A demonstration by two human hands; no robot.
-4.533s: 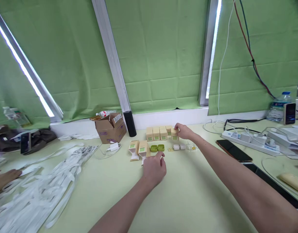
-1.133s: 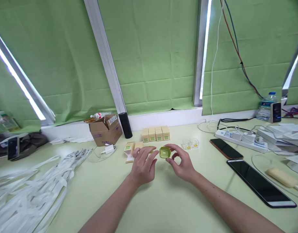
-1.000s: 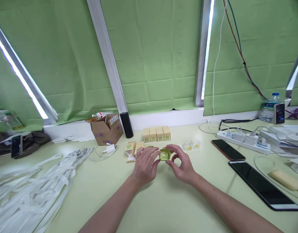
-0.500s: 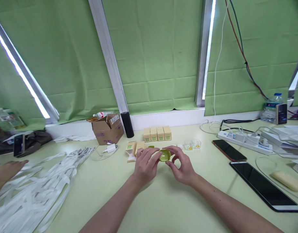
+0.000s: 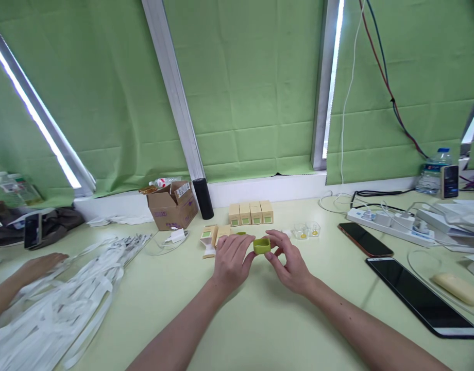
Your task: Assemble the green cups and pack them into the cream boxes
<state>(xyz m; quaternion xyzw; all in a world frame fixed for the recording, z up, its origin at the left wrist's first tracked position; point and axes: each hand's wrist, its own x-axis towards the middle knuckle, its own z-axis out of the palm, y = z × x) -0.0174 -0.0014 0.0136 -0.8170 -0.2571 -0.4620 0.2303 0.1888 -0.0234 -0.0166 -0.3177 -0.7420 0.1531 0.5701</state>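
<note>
Between my two hands, just above the table, is a small green open container (image 5: 262, 246). My left hand (image 5: 232, 260) pinches its left side, and my right hand (image 5: 290, 263) grips its right side with thumb and fingers. Behind my left hand lie an opened small cardboard box (image 5: 208, 234) and part of another green piece (image 5: 240, 233), mostly hidden. Several small tan boxes (image 5: 250, 213) stand in a row farther back. Two clear cups with yellow bits (image 5: 307, 230) sit beyond my right hand.
At the left, another person's hand (image 5: 46, 265) rests by a heap of white strips (image 5: 78, 293). A brown carton (image 5: 171, 208) and black cylinder (image 5: 203, 198) stand at the back. Phone (image 5: 364, 239), tablet (image 5: 418, 293) and power strip (image 5: 391, 226) lie at the right.
The green container has tilted, so its side now faces me more than its inside. The other person's hand has moved right over the white strips.
</note>
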